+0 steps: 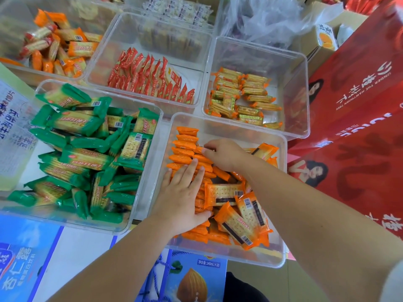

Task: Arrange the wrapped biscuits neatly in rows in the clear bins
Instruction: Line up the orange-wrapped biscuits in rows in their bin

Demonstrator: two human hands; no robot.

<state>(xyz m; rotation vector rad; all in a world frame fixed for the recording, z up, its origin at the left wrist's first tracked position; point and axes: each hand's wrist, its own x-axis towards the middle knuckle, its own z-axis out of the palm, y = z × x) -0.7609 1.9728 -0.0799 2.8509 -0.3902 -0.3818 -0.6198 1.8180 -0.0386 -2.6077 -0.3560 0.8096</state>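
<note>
Orange-wrapped biscuits stand on edge in a row along the left side of the near clear bin. More orange packs lie loose on the bin's right. My left hand lies flat with straight fingers on top of the row, thumb against the packs. My right hand reaches in further back, its fingers curled round the edge of an orange pack in the row. Green-wrapped biscuits lie jumbled in the clear bin to the left.
Behind are bins of red-wrapped packs, small orange-and-green packs and orange packs at far left. Red cartons stand to the right. Blue drink boxes lie under the near bins. A plastic bag sits at the back.
</note>
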